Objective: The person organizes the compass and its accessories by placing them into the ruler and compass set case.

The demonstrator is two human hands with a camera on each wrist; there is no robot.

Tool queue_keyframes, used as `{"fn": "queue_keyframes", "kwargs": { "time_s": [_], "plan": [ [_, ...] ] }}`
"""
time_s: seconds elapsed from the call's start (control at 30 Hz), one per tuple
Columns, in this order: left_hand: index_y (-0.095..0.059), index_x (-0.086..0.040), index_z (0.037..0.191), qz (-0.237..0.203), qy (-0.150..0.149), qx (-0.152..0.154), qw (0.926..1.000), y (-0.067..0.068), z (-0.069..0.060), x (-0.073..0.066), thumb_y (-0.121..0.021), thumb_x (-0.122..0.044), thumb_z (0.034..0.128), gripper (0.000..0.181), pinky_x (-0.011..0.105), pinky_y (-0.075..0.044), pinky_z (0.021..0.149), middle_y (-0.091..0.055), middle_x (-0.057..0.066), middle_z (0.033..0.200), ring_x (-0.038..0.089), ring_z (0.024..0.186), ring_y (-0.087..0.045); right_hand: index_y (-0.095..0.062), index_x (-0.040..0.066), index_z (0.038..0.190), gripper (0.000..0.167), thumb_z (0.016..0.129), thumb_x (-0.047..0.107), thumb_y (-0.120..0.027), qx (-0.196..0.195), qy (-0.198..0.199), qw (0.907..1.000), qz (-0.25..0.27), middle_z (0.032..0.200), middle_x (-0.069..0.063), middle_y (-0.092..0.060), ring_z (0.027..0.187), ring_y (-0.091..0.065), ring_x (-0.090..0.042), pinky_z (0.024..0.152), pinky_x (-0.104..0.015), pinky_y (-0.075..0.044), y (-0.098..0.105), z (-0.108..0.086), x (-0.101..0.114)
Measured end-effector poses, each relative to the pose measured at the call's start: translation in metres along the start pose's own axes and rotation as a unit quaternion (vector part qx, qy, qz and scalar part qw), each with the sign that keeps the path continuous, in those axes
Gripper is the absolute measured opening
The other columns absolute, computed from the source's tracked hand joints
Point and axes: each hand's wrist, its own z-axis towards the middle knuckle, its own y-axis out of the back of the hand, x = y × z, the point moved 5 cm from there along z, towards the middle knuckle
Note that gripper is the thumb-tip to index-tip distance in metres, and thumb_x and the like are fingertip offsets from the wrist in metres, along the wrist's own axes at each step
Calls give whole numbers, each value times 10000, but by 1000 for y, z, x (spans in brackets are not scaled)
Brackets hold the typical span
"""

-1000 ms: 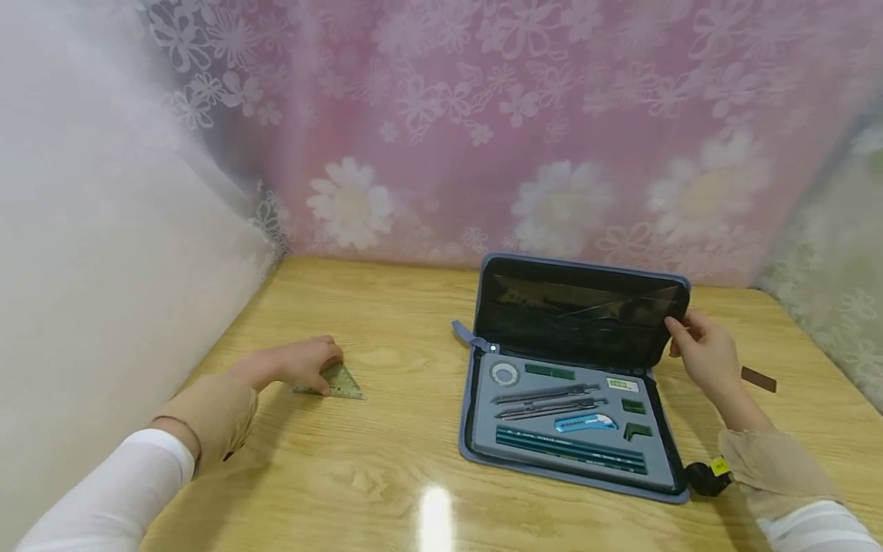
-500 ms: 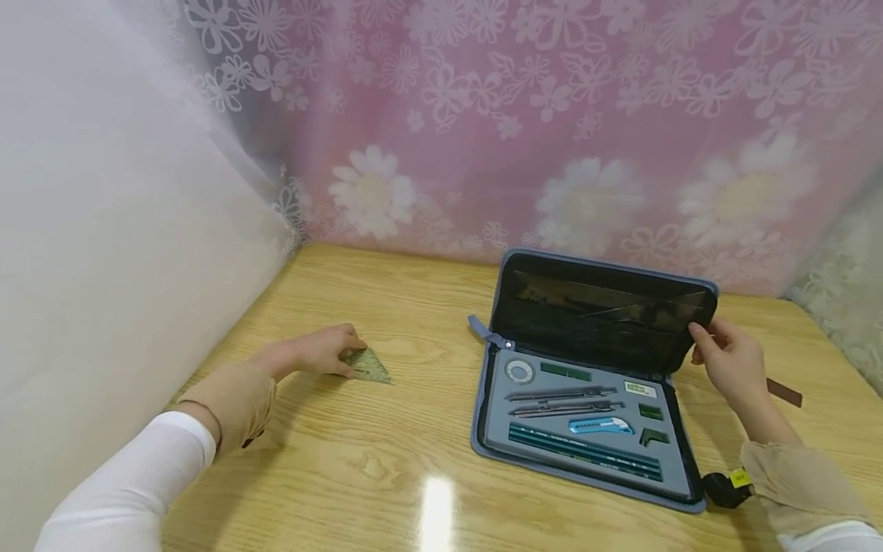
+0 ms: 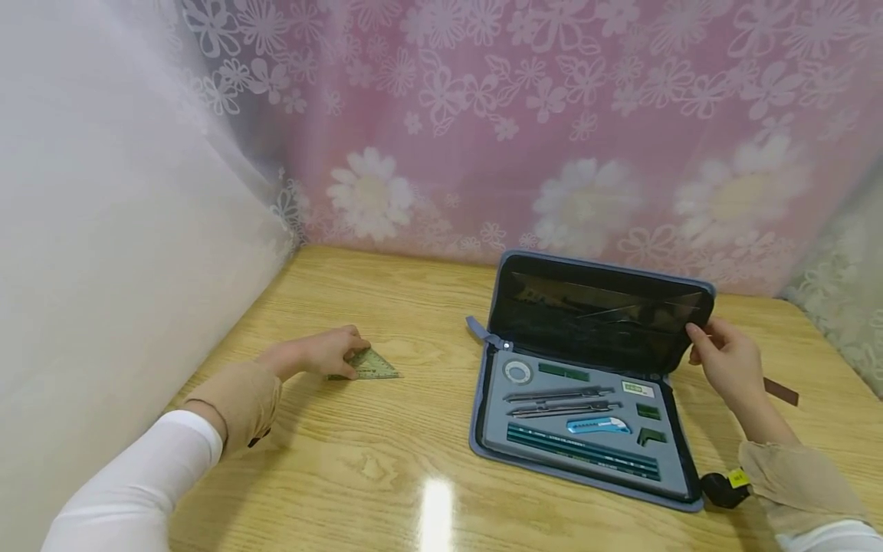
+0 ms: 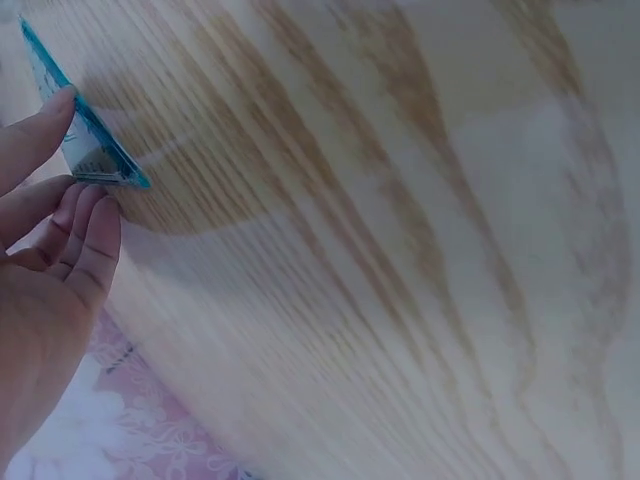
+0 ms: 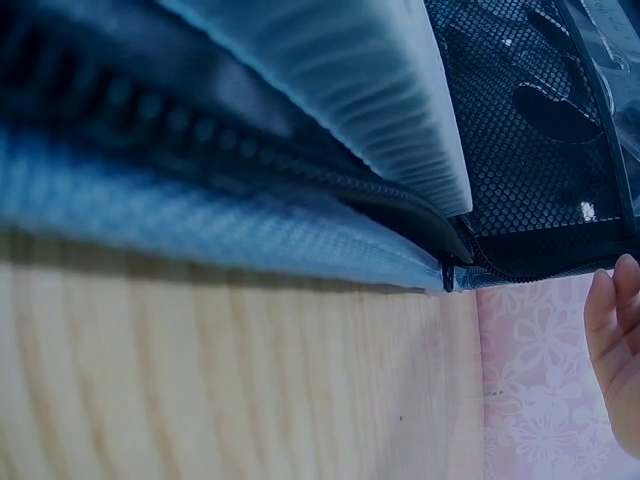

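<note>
My left hand (image 3: 324,354) pinches a clear greenish set square (image 3: 375,366) between thumb and fingers, low over the left part of the table. In the left wrist view the set square (image 4: 95,135) shows nearly edge-on, tilted; whether it touches the wood I cannot tell. To the right lies a blue zip case (image 3: 488,429), unzipped, its black lid (image 3: 545,330) raised. My right hand (image 3: 731,364) pinches the lid's right edge. In the case's grey tray sit a round dial (image 3: 517,372), dark metal drawing tools (image 3: 566,402), a blue utility knife (image 3: 597,425) and green pencils (image 3: 579,451).
A black tape measure (image 3: 724,489) with a yellow label touches or nearly touches the case's front right corner. A brown strip (image 3: 781,391) lies behind my right wrist. White cloth (image 3: 124,230) borders the left side; a pink flowered curtain (image 3: 448,123) hangs behind the table (image 3: 386,445).
The head view has shifted, moving the scene slightly right. The set square has turned a little in my left hand, its tip swinging outward. My right hand keeps its hold on the lid.
</note>
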Motion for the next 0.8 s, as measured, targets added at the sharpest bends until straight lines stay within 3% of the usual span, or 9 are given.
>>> {"fn": "queue_keyframes", "kwargs": {
  "time_s": [0.13,0.3,0.47,0.67,0.8],
  "plan": [
    [-456,103,1291,-43,13,-19,10000,0,0,-1,-700,-106,825,566,280,-389,693,-460,79,983,179,812,-414,-543,-2,876,284,965,263,-497,9,4,10000,-25,549,51,-523,524,-493,-19,420,-245,-331,-1,-1,-1],
    [-556,60,1143,513,-146,89,9985,3,6,-10,-728,-100,797,418,275,-368,672,-455,78,915,162,771,-400,-545,1,853,296,967,269,-493,-2,-12,10000,-83,545,59,-525,528,-485,-18,420,-240,-322,-1,0,-1],
    [-563,58,1122,904,129,355,9952,6,9,-17,-744,-114,782,421,307,-440,764,-492,74,981,160,832,-463,-550,0,856,289,964,264,-499,-4,-5,10000,1,544,57,-531,532,-494,-1,415,-240,-326,-1,-1,-1],
    [-539,77,1170,943,256,425,9943,6,11,-18,-749,-132,783,487,338,-457,809,-512,110,1048,197,909,-501,-548,31,871,297,962,308,-491,-12,-63,10000,21,546,75,-532,536,-490,4,414,-260,-327,-1,-2,0],
    [-514,87,1198,716,327,374,9962,6,12,-15,-757,-141,776,538,341,-456,809,-504,120,1070,211,928,-502,-540,25,860,312,963,315,-486,36,-92,9999,31,551,68,-532,538,-497,-30,417,-263,-330,1,-2,0]
  ]
}}
